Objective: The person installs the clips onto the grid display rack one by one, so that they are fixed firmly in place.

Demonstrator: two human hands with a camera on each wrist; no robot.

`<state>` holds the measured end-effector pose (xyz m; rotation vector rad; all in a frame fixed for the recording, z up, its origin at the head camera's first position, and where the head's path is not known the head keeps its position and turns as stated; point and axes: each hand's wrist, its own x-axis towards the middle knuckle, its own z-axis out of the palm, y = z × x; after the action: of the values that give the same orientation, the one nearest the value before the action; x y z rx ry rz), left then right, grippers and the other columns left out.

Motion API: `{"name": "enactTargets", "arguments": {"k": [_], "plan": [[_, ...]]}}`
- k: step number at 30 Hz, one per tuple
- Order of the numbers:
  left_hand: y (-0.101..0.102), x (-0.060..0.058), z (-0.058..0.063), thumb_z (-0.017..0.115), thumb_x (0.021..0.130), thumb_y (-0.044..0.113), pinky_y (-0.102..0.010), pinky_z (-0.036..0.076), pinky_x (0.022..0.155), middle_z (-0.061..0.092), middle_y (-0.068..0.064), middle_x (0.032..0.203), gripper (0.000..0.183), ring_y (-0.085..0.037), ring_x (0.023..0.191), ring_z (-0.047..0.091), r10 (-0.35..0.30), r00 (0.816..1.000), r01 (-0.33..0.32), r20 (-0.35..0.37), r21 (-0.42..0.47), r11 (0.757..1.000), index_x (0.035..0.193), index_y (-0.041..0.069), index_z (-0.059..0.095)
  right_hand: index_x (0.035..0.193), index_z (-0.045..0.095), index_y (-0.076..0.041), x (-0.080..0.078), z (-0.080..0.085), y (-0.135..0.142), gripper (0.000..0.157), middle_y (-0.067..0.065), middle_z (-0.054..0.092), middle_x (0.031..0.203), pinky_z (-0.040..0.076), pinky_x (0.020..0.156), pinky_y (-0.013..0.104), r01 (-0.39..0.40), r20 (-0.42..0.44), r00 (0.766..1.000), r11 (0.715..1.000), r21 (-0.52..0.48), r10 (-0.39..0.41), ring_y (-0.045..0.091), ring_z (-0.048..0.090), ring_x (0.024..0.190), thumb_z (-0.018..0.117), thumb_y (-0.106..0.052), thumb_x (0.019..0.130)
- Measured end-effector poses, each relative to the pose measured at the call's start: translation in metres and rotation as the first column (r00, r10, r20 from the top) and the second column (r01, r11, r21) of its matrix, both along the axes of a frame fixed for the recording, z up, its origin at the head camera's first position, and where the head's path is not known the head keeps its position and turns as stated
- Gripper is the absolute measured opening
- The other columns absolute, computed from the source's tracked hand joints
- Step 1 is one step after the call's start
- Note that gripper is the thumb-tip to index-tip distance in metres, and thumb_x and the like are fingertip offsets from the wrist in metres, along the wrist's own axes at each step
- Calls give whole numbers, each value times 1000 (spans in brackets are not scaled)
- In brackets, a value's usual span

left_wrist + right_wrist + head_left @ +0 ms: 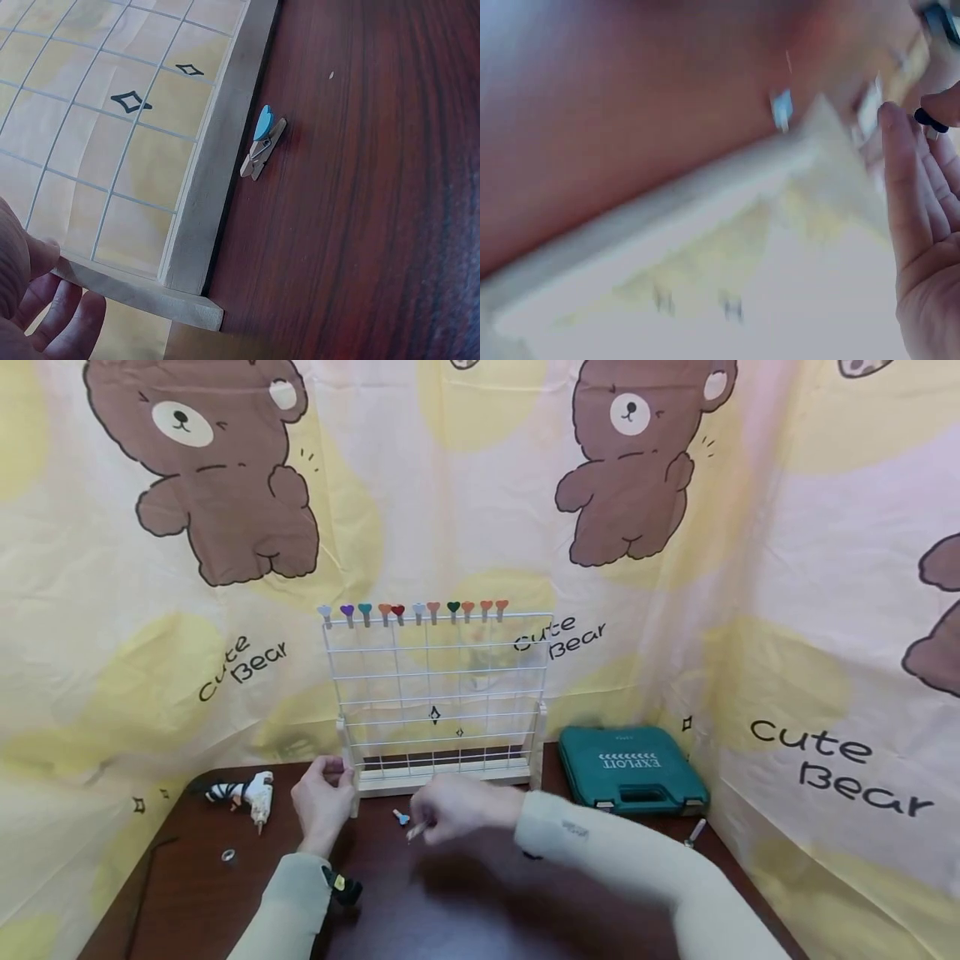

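Note:
My left hand (pixel 324 802) grips the wooden side post of a white wire grid rack (pixel 448 770); thumb and fingers pinch that post (pixel 127 289) in the left wrist view. A small clothespin with a dark heart (pixel 930 120) is pinched between thumb and fingers of my right hand (pixel 450 810), in front of the rack's base. On the table beside the base lies a wooden clothespin with a light blue heart (pixel 264 142). Along the rack's top wire sits a row of several heart clothespins (pixel 418 612) in mixed colours. The right wrist view is blurred.
A green tool case (pixel 630 768) lies right of the rack, with a small stick-like item (pixel 696 832) near its front corner. At the left are a white glue gun (pixel 258 797) and a small roll (pixel 228 855). A bear-print curtain (pixel 450 510) hangs close behind the table.

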<state>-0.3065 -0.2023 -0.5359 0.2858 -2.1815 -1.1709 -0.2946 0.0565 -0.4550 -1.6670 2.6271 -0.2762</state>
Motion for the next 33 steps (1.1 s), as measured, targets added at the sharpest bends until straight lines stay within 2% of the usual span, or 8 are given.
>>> {"name": "enactTargets", "arguments": {"k": [3,5,10,16,20,28,30,33], "plan": [[1,1,1,79,90,9,-47,49,83,79,-12,96,15,-31,85,77,-1,1000,1,4,-1,1000,104,6,75,93,75,-15,-13,43,32,12,-9,74,84,51,69,15,86,98,992,987,-134,-73,-2,63,70,81,-9,85],[-1,2,2,79,91,10,-47,48,84,79,-12,97,15,-31,85,77,3,1000,-3,9,-1,1000,105,6,75,98,76,-7,-25,71,50,12,-1,76,89,55,71,17,90,98,993,963,-253,-67,4,68,76,77,-2,88],[-3,3,3,78,92,11,-48,46,87,79,-13,98,15,-33,88,76,5,1000,-5,23,-2,1000,106,7,75,113,79,1,-45,145,89,21,9,76,96,55,63,23,90,-29,991,829,-553,-127,16,68,74,71,7,94],[0,0,1,78,92,13,-47,46,87,79,-12,99,15,-32,88,75,10,999,-10,45,-4,1000,106,8,74,108,83,-3,-64,203,121,17,6,69,94,47,64,26,227,-118,903,693,-684,-413,18,61,76,69,2,100],[1,-1,0,78,92,13,-47,46,86,78,-12,98,15,-32,88,75,8,999,-8,45,-1,1000,106,8,74,102,84,-2,-78,216,130,12,8,69,90,46,65,30,231,-178,852,658,-717,-492,21,64,75,72,-1,98],[0,-2,-1,78,91,10,-47,46,85,79,-13,97,14,-32,86,76,2,1000,-2,20,-9,1000,105,7,74,104,84,-4,-91,213,128,12,9,69,92,52,69,38,292,-212,823,712,-639,-527,23,65,74,73,-5,98],[0,-2,-1,79,91,10,-46,46,85,79,-12,97,14,-32,86,76,0,1000,0,16,-11,1000,105,7,74,112,82,-5,-89,210,128,16,9,69,97,51,67,37,303,-224,797,691,-656,-562,21,63,71,73,-10,99],[0,-2,-2,79,91,11,-46,47,84,79,-11,96,14,-31,85,76,2,1000,-2,15,-11,1000,105,8,74,117,80,-7,-82,200,126,22,8,71,96,49,62,36,253,-254,747,617,-745,-614,19,61,64,75,-17,98]]}}
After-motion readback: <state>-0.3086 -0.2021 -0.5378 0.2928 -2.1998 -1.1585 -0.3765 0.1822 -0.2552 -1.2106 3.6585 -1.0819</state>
